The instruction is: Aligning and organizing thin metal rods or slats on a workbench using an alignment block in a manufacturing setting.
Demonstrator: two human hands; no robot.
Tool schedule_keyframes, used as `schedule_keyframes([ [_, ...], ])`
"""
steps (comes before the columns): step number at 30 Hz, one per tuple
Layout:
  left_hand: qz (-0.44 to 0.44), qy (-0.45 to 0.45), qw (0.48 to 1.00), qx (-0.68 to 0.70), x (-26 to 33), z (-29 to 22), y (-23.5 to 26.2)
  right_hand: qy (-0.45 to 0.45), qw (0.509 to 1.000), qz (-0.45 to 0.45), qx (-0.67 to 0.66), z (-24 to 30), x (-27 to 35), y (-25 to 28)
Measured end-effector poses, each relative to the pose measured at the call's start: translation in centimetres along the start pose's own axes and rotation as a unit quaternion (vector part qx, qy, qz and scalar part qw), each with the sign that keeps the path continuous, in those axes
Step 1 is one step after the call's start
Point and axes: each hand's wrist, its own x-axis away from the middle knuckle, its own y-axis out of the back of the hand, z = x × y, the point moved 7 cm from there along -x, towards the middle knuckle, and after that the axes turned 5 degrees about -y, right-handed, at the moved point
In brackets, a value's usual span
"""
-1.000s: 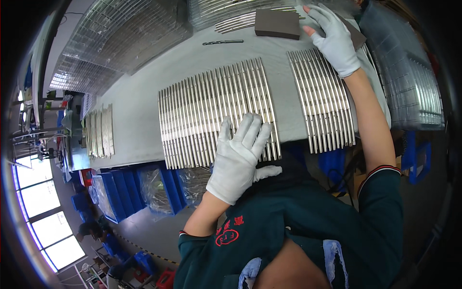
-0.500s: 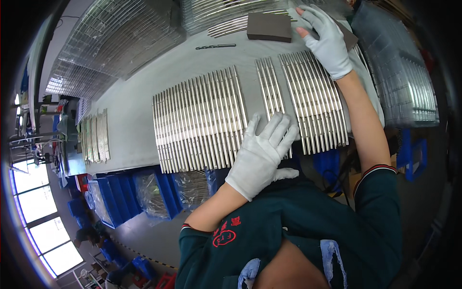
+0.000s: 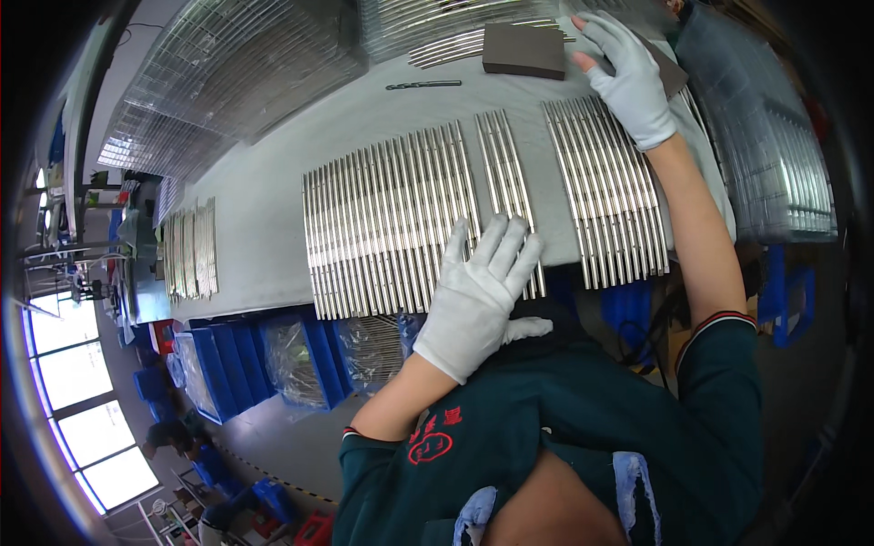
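Note:
My left hand (image 3: 478, 305), in a white glove, lies flat with its fingers spread over the lower part of a narrow group of shiny metal rods (image 3: 503, 164). A wide row of similar rods (image 3: 391, 218) lies close on its left, and the glove's edge overlaps that row's lower right corner. Farther right, across a gap, is another group of rods (image 3: 610, 196). My right hand (image 3: 630, 82), gloved with the thumb tip and a fingertip bare, hovers at or rests on the upper right of the table. Its fingers are apart, beside a dark brown block (image 3: 669, 68).
Another brown block (image 3: 523, 52) sits at the back with thin rods beside it. A drill bit (image 3: 423, 85) lies left of it. Clear plastic trays are stacked back left (image 3: 246, 73) and at right (image 3: 769, 136). Blue bins (image 3: 232, 373) stand below the table's front edge.
The narrow group of rods has slid left under my left hand, nearer the wide row, and the gap to the right-hand group has widened. My right hand stays about where it was.

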Motion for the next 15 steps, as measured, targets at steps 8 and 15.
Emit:
schedule_keyframes([
  [8,-0.055,-0.025,0.998,0.009,0.7,1.1,0.7,0.007,1.000,-0.004,-0.016,-0.6,0.1,0.2],
  [15,-0.090,0.032,0.993,-0.074,2.7,2.9,0.0,-0.011,1.000,-0.009,-0.003,1.9,-0.3,1.4],
])
